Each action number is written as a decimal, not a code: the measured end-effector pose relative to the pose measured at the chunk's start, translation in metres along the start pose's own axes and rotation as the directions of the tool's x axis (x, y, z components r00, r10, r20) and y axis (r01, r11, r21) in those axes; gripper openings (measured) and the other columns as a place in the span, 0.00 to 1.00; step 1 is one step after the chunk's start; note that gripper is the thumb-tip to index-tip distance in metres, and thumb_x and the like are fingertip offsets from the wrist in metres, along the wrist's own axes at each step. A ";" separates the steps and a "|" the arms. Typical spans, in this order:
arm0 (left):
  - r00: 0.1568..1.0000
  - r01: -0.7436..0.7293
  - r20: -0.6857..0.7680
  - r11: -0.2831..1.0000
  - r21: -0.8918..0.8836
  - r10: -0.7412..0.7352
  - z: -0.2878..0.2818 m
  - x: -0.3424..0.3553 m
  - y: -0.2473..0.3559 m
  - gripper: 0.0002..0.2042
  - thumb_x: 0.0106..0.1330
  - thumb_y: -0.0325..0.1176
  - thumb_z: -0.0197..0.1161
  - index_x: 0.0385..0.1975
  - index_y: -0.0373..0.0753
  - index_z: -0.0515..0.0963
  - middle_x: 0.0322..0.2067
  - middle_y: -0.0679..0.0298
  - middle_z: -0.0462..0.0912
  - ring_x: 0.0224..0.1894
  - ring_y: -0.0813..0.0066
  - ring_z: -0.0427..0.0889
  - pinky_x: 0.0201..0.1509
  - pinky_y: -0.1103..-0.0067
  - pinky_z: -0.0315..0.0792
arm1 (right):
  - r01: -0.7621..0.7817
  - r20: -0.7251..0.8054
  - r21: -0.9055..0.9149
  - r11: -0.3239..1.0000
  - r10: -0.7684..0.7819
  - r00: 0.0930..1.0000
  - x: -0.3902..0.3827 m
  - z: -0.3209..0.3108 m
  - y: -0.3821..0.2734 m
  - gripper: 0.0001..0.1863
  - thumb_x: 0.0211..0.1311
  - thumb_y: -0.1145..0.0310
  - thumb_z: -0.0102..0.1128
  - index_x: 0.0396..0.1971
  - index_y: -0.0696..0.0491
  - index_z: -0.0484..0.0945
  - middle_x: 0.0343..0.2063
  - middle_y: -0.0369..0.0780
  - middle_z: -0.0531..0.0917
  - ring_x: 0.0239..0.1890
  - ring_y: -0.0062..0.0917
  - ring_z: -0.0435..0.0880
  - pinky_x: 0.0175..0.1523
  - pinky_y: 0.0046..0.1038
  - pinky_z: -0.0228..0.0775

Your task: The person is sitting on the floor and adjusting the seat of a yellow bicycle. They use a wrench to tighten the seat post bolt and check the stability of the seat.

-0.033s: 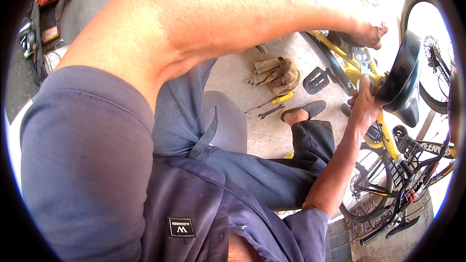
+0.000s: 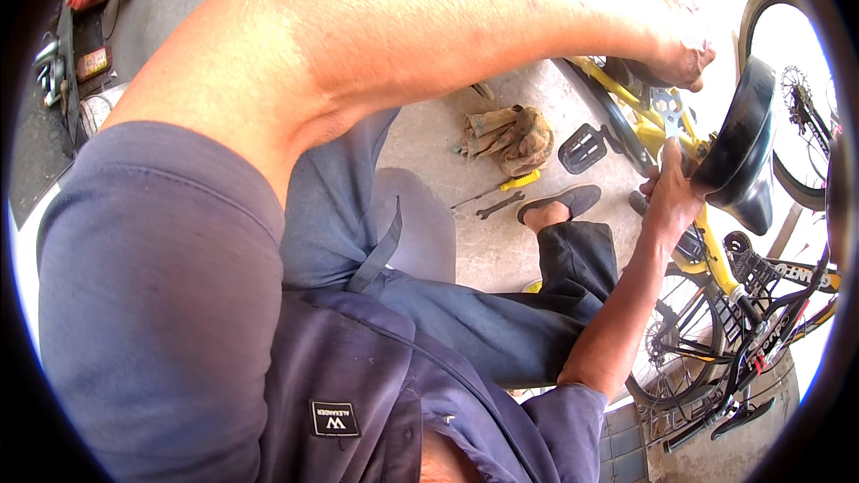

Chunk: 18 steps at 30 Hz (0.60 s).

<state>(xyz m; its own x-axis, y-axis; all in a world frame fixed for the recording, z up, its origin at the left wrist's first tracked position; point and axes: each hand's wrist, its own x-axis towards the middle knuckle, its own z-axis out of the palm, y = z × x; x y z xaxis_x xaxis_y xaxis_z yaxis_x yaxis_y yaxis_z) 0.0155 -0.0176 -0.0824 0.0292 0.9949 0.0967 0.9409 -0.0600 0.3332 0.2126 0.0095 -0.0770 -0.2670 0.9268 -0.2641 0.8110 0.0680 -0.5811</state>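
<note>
Hands at yellow bike frame [image 2: 646, 116].
Left hand [image 2: 682, 54] clenched on frame; right hand [image 2: 669, 192] grasping black saddle [image 2: 738, 139]; wrench [image 2: 667, 112] between.

left hand [image 2: 682, 58] on yellow bike frame [image 2: 716, 255] | right hand [image 2: 671, 197] at black saddle [image 2: 738, 139]

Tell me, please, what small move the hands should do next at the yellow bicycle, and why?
Probably a short turn of the flat metal multi-hole wrench with the left hand, while the right hand steadies the black bicycle saddle. The wrench sits on the yellow bicycle frame just below the saddle, and both hands are already there. Whether it grips a nut, I cannot tell.
</note>
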 end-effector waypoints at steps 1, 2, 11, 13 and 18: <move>1.000 0.005 0.001 1.000 0.001 -0.005 0.000 0.000 0.000 0.17 0.63 0.46 0.52 0.40 0.42 0.80 0.36 0.57 0.83 0.41 0.69 0.81 0.46 0.70 0.71 | -0.040 0.034 -0.023 0.999 0.041 0.999 -0.001 -0.002 -0.004 0.16 0.60 0.61 0.60 0.36 0.60 0.76 0.17 0.38 0.78 0.14 0.16 0.74 0.15 0.17 0.61; 1.000 0.009 0.005 1.000 -0.005 -0.009 0.001 -0.001 -0.001 0.17 0.63 0.46 0.52 0.40 0.42 0.80 0.36 0.57 0.83 0.41 0.69 0.81 0.46 0.70 0.71 | -0.051 0.059 -0.020 0.999 0.052 0.997 -0.001 -0.004 -0.006 0.16 0.60 0.61 0.60 0.35 0.61 0.76 0.17 0.39 0.78 0.14 0.16 0.74 0.16 0.17 0.61; 0.999 0.038 0.007 0.999 -0.023 -0.038 -0.001 -0.003 -0.001 0.17 0.63 0.46 0.52 0.39 0.42 0.81 0.35 0.57 0.83 0.40 0.69 0.81 0.46 0.71 0.71 | -0.185 0.259 0.097 0.978 0.155 0.953 0.002 -0.011 -0.001 0.19 0.56 0.55 0.63 0.30 0.58 0.74 0.19 0.40 0.79 0.15 0.18 0.75 0.18 0.18 0.61; 0.999 0.044 0.006 0.999 -0.022 -0.044 -0.001 -0.003 -0.001 0.17 0.63 0.46 0.52 0.39 0.42 0.81 0.35 0.56 0.83 0.40 0.69 0.81 0.46 0.71 0.71 | -0.194 0.234 0.111 0.975 0.164 0.958 0.002 -0.010 -0.002 0.18 0.56 0.56 0.63 0.30 0.58 0.74 0.19 0.40 0.79 0.15 0.18 0.75 0.18 0.17 0.62; 0.998 0.059 0.009 0.998 -0.029 -0.059 0.000 -0.003 -0.002 0.16 0.63 0.46 0.52 0.38 0.41 0.81 0.34 0.56 0.83 0.39 0.69 0.81 0.46 0.71 0.71 | -0.137 0.204 0.079 0.987 0.119 0.972 -0.001 -0.009 -0.006 0.17 0.56 0.57 0.63 0.30 0.58 0.74 0.18 0.39 0.79 0.14 0.18 0.74 0.17 0.17 0.61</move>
<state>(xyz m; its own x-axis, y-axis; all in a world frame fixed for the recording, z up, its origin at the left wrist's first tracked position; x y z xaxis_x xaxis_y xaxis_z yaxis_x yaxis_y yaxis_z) 0.0138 -0.0202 -0.0832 -0.0231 0.9974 0.0690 0.9308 -0.0037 0.3655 0.2124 0.0118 -0.0666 -0.2691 0.8334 -0.4827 0.7963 -0.0894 -0.5982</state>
